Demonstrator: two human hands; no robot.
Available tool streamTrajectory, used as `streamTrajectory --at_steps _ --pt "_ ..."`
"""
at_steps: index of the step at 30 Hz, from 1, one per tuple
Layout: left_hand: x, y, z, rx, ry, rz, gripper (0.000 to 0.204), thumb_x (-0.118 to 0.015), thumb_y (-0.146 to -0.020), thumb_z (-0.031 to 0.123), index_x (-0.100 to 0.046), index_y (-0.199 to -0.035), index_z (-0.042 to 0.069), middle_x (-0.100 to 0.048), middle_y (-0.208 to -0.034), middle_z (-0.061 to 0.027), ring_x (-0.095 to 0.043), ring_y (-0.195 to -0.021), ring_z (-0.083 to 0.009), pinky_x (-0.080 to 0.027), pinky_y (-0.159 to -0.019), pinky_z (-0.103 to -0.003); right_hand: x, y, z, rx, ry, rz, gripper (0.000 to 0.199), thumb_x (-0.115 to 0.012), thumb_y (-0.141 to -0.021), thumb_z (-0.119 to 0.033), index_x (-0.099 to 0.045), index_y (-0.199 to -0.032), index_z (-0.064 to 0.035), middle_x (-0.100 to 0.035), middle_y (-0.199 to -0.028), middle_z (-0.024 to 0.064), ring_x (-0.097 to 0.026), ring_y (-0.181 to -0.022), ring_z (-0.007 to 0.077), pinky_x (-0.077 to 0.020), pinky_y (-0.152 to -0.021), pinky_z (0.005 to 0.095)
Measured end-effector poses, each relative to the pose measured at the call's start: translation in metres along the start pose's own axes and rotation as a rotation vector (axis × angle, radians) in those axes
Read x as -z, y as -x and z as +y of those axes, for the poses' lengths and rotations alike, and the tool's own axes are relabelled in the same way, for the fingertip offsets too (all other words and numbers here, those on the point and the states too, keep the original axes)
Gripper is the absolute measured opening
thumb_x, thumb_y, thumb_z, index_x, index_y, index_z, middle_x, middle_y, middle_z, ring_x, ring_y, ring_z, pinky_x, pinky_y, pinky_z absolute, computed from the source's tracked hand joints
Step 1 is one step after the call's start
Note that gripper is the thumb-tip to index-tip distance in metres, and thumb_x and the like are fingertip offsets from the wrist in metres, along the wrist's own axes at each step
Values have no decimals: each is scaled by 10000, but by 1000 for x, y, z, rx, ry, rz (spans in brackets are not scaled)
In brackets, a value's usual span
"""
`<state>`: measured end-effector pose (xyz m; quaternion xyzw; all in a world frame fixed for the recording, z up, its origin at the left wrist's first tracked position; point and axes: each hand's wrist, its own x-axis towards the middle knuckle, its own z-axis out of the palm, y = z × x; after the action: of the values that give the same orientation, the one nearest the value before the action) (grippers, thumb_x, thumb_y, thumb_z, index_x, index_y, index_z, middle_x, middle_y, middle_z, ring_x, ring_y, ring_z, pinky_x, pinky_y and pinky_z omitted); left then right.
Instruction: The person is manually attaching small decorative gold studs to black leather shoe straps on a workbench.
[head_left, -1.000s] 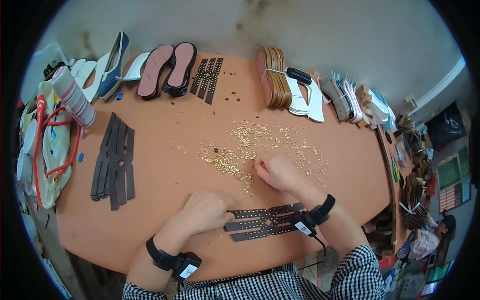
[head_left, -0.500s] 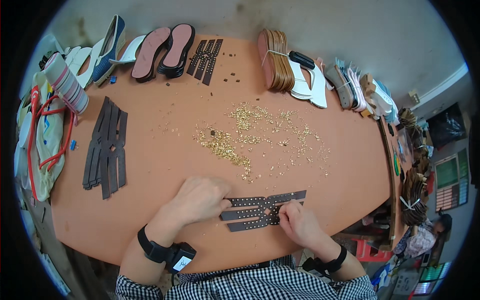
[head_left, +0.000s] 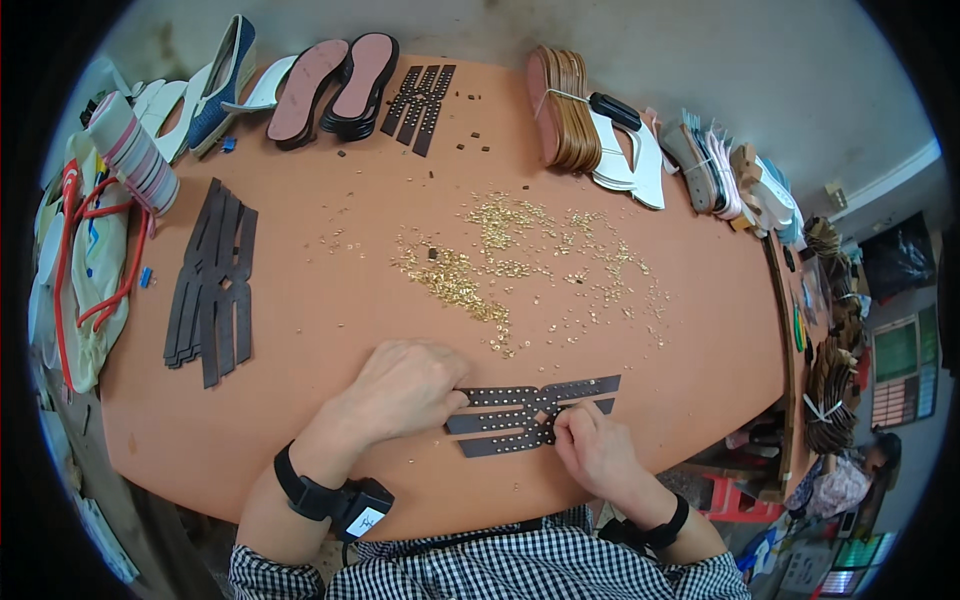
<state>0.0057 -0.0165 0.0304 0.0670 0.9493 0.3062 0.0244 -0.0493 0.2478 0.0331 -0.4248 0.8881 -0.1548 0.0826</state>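
A dark brown studded strap piece point(head_left: 530, 412) with three arms lies flat near the table's front edge. My left hand point(head_left: 405, 385) rests on its left end, fingers curled down and pressing it to the table. My right hand point(head_left: 592, 448) pinches at the strap's middle with fingertips together; whether a stud is between them is hidden. A scatter of small gold studs point(head_left: 520, 262) spreads across the table just beyond the strap.
A stack of plain dark strap pieces point(head_left: 212, 282) lies at the left. Studded straps point(head_left: 418, 97), pink insoles point(head_left: 335, 85), brown soles point(head_left: 562, 108) and white sandal parts point(head_left: 630, 155) line the far edge. A bag with red cords point(head_left: 85, 250) sits at the left rim.
My right hand came back from the stud pile to the strap's middle. My left hand stayed on the strap's left end. The view has tilted slightly.
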Motion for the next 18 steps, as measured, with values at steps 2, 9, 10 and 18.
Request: streamTrajectory --at_steps 2,9,10,18 --pt "-1 -2 0 -13 10 6 191 -672 -715 212 -594 -725 38 -611 -735 -100 -604 -748 -295 -473 -656 -401 -1 1 2 -3 7 -7 163 -624 -786 -93 -497 -876 -45 -549 -835 107 -585 -601 303 -480 -496 401" --pt "-1 0 0 -15 3 13 188 -677 -709 201 -590 -724 35 -608 -733 -100 -604 -755 -297 -471 -655 -405 2 0 0 2 -61 -24 154 -607 -792 -84 -497 -883 -29 -549 -846 119 -586 -635 321 -489 -523 412" --pt "-1 0 0 -15 -2 11 189 -677 -709 201 -588 -722 34 -608 -732 -101 -604 -756 -298 -471 -654 -406 3 -1 0 3 -60 -38 151 -604 -794 -83 -498 -885 -27 -549 -850 121 -587 -647 323 -492 -531 412" --pt "0 -1 1 -13 5 5 193 -670 -711 203 -583 -715 30 -605 -730 -104 -603 -751 -300 -470 -656 -408 10 -7 -5 -18 -94 -93 112 -586 -813 -49 -496 -875 -23 -535 -818 135 -572 -686 342 -485 -565 416"
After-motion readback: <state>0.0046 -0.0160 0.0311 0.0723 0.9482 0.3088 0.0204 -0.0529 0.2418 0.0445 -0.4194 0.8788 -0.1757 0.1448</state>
